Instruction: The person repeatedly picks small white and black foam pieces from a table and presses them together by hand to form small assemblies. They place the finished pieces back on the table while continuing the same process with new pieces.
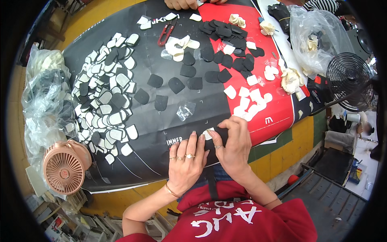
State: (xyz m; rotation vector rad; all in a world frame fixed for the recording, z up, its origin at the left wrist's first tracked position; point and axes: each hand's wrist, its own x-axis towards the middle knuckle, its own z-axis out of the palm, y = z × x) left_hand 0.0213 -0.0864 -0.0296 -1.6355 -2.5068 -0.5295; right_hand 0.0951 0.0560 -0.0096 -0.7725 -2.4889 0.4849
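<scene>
At the near edge of the black sheet (161,151), my two hands meet over a small white pad (208,134). The thumb of my right hand (234,147) presses the pad's edge while its index finger curls over dark material beside it. Whether a black pad lies under the white one, I cannot tell. Stretched out flat, the fingers of my left hand (186,163) have their tips right beside the white pad. Beyond my hands are loose black rounded pads (176,85) and a group of white pads (252,104).
A big heap of black and white pads (107,97) covers the left. Red thread snips (166,32) lie farther back. A pink fan (66,167) stands at left, a black fan (350,80) at right. Plastic bags (318,36) flank the table. Another person's hands (181,4) rest at the far edge.
</scene>
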